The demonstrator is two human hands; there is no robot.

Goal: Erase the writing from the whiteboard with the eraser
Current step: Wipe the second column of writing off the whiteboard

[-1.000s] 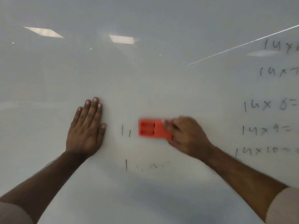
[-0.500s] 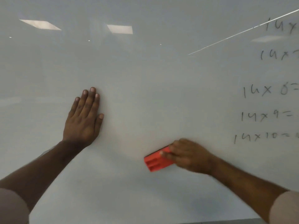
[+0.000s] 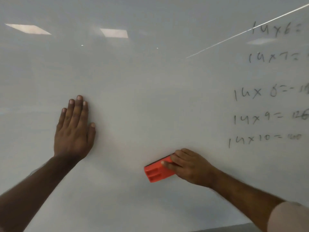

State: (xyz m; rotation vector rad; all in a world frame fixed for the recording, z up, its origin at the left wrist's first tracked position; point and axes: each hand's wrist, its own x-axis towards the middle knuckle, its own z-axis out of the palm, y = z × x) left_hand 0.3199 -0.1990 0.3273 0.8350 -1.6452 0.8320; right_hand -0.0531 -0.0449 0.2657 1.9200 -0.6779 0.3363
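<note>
The whiteboard [image 3: 150, 89] fills the view. My right hand [image 3: 190, 166] grips an orange-red eraser [image 3: 157, 172] and presses it against the board at lower centre, tilted. My left hand [image 3: 74, 129] lies flat on the board to the left, fingers together, holding nothing. Black handwritten writing [image 3: 267, 118], rows of multiplication sums starting with 14, covers the right side of the board. The board between my two hands shows no marks.
A dark strip, the board's bottom edge [image 3: 225, 228], shows at lower right. Ceiling light reflections [image 3: 113, 33] and a thin bright diagonal line [image 3: 242, 32] lie across the upper board.
The eraser has gone down from the middle of the board to lower centre, and the faint marks there are gone. My left hand stayed flat in place.
</note>
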